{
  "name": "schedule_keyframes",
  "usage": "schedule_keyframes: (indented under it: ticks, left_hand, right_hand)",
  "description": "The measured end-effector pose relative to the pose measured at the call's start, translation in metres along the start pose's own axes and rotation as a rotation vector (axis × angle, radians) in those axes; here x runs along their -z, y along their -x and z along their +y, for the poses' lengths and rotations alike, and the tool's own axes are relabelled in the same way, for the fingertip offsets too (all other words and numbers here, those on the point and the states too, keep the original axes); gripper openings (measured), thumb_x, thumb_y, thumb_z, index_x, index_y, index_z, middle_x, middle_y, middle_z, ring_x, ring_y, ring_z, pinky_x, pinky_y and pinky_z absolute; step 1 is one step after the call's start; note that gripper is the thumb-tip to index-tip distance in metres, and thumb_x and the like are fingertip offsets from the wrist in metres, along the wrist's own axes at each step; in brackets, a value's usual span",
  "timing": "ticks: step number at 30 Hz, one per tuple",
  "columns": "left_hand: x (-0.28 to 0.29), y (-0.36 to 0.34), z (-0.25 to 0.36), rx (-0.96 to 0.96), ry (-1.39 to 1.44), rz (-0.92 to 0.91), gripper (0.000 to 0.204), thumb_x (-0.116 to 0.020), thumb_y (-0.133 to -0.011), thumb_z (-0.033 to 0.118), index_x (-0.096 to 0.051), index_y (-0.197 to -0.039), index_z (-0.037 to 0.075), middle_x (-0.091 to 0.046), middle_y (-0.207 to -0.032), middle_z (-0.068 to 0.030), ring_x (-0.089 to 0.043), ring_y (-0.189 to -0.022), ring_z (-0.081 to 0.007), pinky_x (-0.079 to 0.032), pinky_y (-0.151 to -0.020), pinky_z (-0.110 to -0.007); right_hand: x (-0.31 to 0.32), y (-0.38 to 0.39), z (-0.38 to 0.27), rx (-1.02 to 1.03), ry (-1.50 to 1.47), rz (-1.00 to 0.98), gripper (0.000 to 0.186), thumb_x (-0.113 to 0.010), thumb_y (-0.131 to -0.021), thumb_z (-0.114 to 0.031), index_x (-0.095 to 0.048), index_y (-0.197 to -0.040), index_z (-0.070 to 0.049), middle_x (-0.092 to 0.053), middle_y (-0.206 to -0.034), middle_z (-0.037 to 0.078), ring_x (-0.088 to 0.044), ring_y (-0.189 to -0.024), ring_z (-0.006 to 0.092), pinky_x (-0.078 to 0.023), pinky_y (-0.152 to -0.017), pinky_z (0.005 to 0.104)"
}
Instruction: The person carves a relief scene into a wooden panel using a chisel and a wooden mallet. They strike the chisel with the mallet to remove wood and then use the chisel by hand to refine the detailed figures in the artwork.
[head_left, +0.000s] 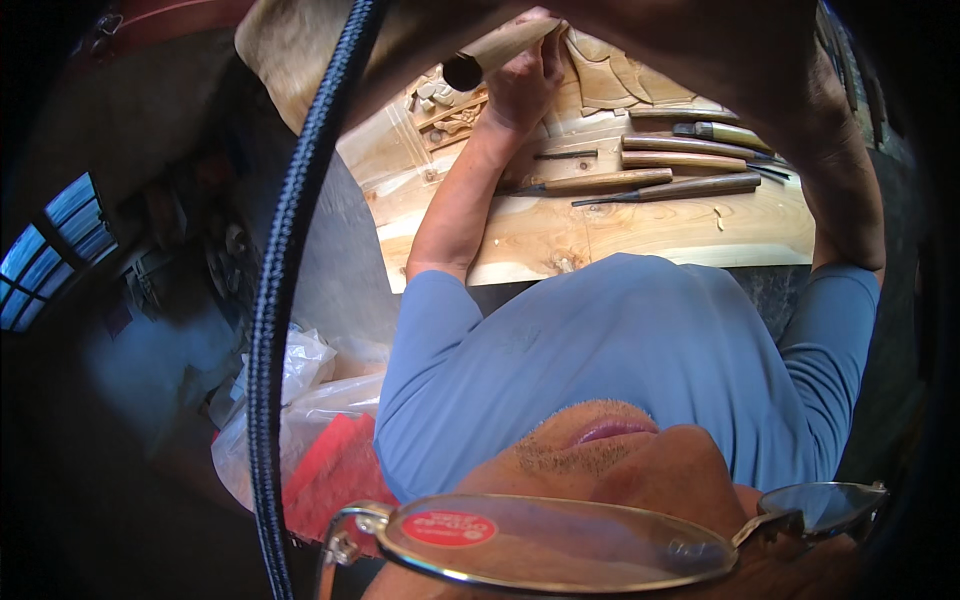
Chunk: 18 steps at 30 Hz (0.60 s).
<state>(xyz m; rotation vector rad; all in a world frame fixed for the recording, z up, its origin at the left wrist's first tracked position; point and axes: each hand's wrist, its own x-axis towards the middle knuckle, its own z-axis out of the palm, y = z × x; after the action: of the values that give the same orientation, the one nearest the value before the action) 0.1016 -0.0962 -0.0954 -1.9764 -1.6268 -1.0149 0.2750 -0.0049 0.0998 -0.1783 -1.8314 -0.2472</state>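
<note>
My left hand [528,82] grips a pale cylindrical wooden tool [510,42], its round dark end toward me, over a carved wooden panel [640,80] with raised relief. Beside that forearm lie several carving tools with wooden handles [692,160] on a pale plank [680,225], along with a short dark rod [565,155]. My right forearm [840,170] rises at the right to the upper edge, where my right hand is lost in shadow and behind a blurred dark shape, so its fingers cannot be made out.
A braided dark cable [290,250] runs down the left of the view. Plastic bags with red material [320,440] sit at lower left, and a barred window [55,250] is at far left. My torso and glasses fill the lower middle.
</note>
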Motion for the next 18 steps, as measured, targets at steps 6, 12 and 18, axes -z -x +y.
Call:
schedule_keyframes:
  ticks: [6, 12, 18]
  left_hand:
    - [0.013, 0.010, -0.006, -0.002, -0.006, -0.031, 0.026, -0.075, -0.087, 0.009, -0.071, -0.112, 0.005, -0.071, -0.105, -0.0163, -0.071, -0.097, -0.0317, -0.056, -0.089, -0.045]
    - [0.008, 0.007, -0.006, 0.046, 0.077, -0.007, 0.025, -0.075, -0.087, 0.011, -0.073, -0.111, 0.006, -0.072, -0.109, -0.0174, -0.071, -0.098, -0.0344, -0.055, -0.092, -0.046]
    - [-0.002, 0.019, -0.012, 0.007, 0.190, -0.035, 0.038, -0.082, -0.084, 0.016, -0.069, -0.117, 0.003, -0.068, -0.114, -0.0160, -0.064, -0.104, -0.0345, -0.048, -0.096, -0.045]
  right_hand:
    - [-0.011, 0.002, -0.004, 0.025, -0.022, 0.073, 0.045, -0.080, -0.076, -0.009, -0.076, -0.120, -0.011, -0.078, -0.101, 0.014, -0.077, -0.087, 0.0271, -0.063, -0.074, 0.0351]
    - [-0.004, -0.001, -0.004, 0.052, 0.001, 0.091, 0.045, -0.080, -0.076, -0.009, -0.076, -0.121, -0.011, -0.078, -0.101, 0.014, -0.077, -0.087, 0.0269, -0.063, -0.074, 0.0349]
    - [-0.001, -0.006, -0.006, 0.087, 0.031, 0.109, 0.045, -0.080, -0.076, -0.008, -0.076, -0.121, -0.012, -0.078, -0.102, 0.014, -0.077, -0.086, 0.0266, -0.063, -0.074, 0.0346]
